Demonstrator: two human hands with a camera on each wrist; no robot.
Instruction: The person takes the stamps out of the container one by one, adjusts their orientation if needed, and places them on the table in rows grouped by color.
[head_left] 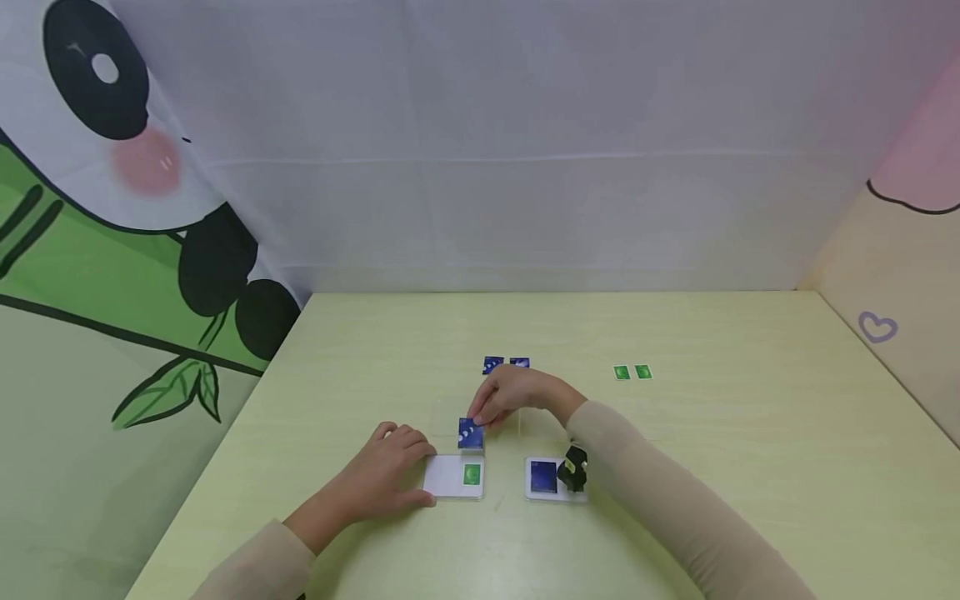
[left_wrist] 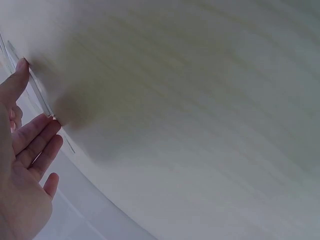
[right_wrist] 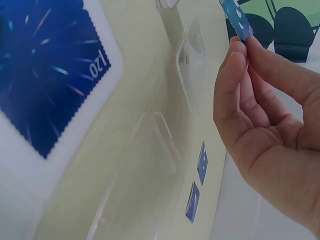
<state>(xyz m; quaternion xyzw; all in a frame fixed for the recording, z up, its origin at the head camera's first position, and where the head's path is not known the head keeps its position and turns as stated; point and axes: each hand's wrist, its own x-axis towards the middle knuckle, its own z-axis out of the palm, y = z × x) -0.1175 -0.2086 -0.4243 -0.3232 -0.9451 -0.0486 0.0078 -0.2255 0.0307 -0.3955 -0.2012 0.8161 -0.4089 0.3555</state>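
My right hand [head_left: 513, 392] pinches a blue stamp [head_left: 470, 433] with white marks by its edge between thumb and fingertips. The stamp hangs over the far edge of a white card [head_left: 447, 477]. On that card's right side lies a small green stamp [head_left: 472, 474]. My left hand [head_left: 390, 471] rests at the card's left edge, thumb at the near corner and fingers at the far one. In the left wrist view, the left fingertips [left_wrist: 55, 120] touch the card's rim. The right wrist view shows the held stamp [right_wrist: 238, 20] tilted up, clear of the table.
A second white card with a dark blue stamp [head_left: 543, 477] lies under my right wrist, which wears a black device [head_left: 573, 468]. Clear plastic sleeves [right_wrist: 192, 65] lie on the table. Two blue stamps [head_left: 492, 365] are farther back; two green stamps [head_left: 622, 372] lie right.
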